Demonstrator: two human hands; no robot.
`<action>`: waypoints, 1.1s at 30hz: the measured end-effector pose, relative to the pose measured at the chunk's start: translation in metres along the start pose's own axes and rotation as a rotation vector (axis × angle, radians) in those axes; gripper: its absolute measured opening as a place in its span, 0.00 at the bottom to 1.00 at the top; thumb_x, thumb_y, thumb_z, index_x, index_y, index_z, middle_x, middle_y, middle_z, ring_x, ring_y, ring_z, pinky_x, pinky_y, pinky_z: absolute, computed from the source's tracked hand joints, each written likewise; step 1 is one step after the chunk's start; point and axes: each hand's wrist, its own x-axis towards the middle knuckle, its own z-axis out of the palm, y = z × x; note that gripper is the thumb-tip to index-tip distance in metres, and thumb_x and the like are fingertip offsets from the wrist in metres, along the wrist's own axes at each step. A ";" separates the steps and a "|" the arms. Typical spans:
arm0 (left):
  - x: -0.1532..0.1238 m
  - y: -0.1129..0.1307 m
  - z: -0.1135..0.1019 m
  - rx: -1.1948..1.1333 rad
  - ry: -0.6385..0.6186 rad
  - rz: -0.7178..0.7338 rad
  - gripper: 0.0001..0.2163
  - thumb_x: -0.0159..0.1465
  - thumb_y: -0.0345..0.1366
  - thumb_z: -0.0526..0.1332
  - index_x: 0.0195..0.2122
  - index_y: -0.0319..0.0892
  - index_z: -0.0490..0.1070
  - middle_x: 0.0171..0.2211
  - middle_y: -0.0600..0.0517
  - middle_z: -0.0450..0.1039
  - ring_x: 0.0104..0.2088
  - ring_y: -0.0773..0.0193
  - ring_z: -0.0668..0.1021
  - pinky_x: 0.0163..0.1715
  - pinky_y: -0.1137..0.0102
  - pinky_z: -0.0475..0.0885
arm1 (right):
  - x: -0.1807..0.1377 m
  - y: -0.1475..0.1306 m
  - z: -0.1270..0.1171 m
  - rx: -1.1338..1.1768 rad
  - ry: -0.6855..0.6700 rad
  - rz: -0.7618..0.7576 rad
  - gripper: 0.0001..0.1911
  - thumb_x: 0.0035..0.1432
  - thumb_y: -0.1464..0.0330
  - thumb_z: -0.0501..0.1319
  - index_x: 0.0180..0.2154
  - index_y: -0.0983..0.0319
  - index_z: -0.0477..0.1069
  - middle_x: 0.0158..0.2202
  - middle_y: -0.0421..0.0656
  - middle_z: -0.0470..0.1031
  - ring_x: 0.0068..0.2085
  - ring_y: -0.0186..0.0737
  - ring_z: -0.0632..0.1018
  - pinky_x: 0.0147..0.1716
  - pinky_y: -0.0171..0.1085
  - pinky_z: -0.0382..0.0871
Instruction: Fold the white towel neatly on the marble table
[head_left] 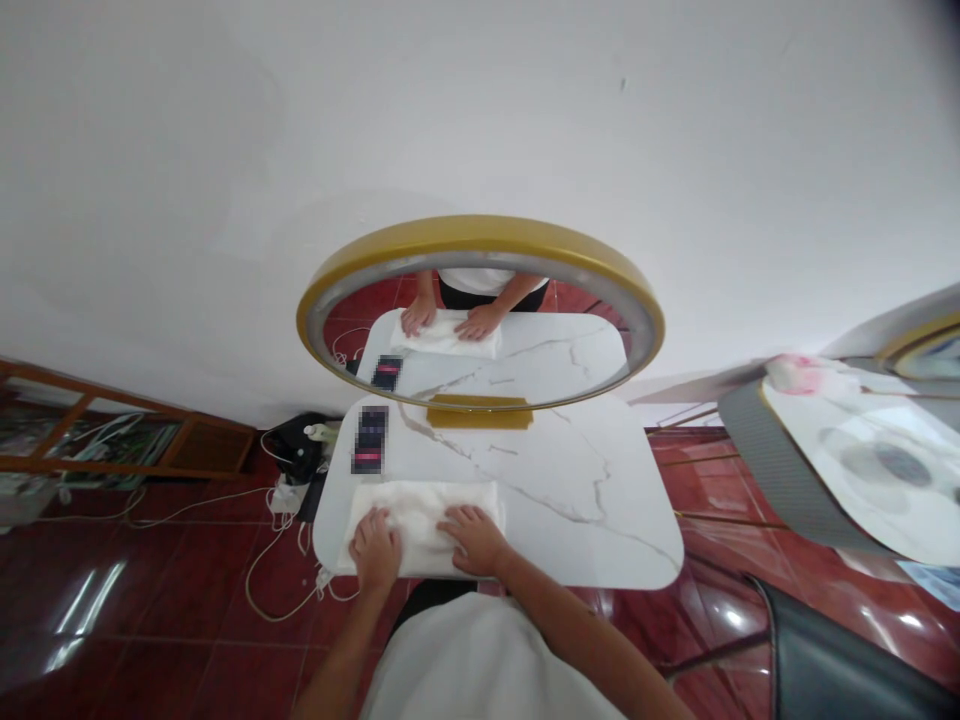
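A folded white towel [420, 507] lies on the near left part of a white marble table [570, 500]. My left hand [374, 549] rests flat on the towel's left end, fingers spread. Over the towel's right half lies my right hand [472, 538], also flat with fingers apart. Neither hand holds anything. A round gold-framed mirror [480, 310] stands at the table's far edge and reflects both hands and the towel.
A dark phone [370, 439] lies on the table's far left corner. Cables and a power strip [289, 492] trail on the red tiled floor at left. A wooden shelf [112, 435] lines the left wall. A dark chair [832, 660] and another table [847, 460] stand at right.
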 end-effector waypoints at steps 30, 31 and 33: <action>-0.007 0.275 0.007 -0.502 -0.624 0.847 0.23 0.55 0.29 0.58 0.53 0.47 0.60 0.50 0.48 0.57 0.52 0.59 0.64 0.55 0.64 0.62 | -0.213 0.198 -0.030 -0.245 0.472 0.625 0.24 0.58 0.55 0.50 0.52 0.59 0.65 0.59 0.45 0.60 0.61 0.49 0.55 0.61 0.52 0.39; -0.003 0.282 0.008 -0.498 -0.598 0.841 0.23 0.56 0.29 0.57 0.54 0.47 0.60 0.50 0.48 0.57 0.52 0.59 0.64 0.55 0.63 0.62 | -0.207 0.203 -0.038 -0.250 0.485 0.636 0.24 0.59 0.55 0.49 0.52 0.59 0.65 0.59 0.45 0.60 0.61 0.49 0.55 0.61 0.52 0.39; 0.009 0.295 0.011 -0.492 -0.547 0.825 0.23 0.58 0.29 0.56 0.55 0.47 0.59 0.51 0.48 0.57 0.53 0.59 0.64 0.55 0.61 0.61 | -0.194 0.214 -0.053 -0.261 0.512 0.659 0.24 0.60 0.56 0.48 0.53 0.60 0.64 0.60 0.45 0.59 0.61 0.49 0.55 0.61 0.52 0.38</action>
